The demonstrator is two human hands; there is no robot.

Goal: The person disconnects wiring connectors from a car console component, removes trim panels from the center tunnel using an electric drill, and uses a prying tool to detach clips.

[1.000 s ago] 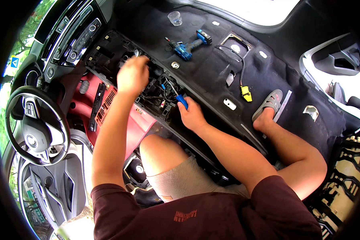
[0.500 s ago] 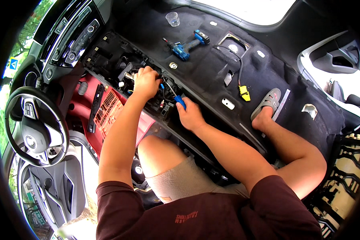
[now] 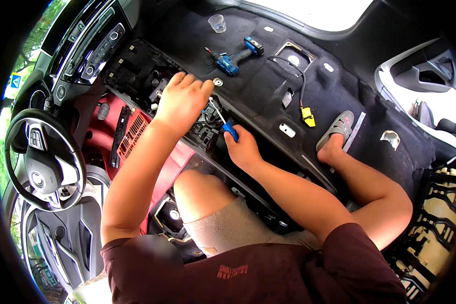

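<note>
My right hand (image 3: 243, 149) grips a blue-handled screwdriver (image 3: 227, 125), its metal shaft angled up and left into the stripped black centre console (image 3: 137, 71) of a car. My left hand (image 3: 180, 101) rests palm down on the console parts right beside the screwdriver's tip, fingers bent over a black part; whether it grips anything is hidden. Both forearms reach in from the lower edge over my bent knee.
A blue cordless drill (image 3: 235, 57) and a clear plastic cup (image 3: 217, 23) lie on the black floor carpet (image 3: 268, 96). A yellow connector (image 3: 307, 116) on a cable sits near my sandalled foot (image 3: 334, 133). The steering wheel (image 3: 40, 157) is at left, beside a red panel (image 3: 131, 137).
My left hand has moved right and down, from the console's upper part to just beside the screwdriver tip. My right hand with the screwdriver stays almost in place.
</note>
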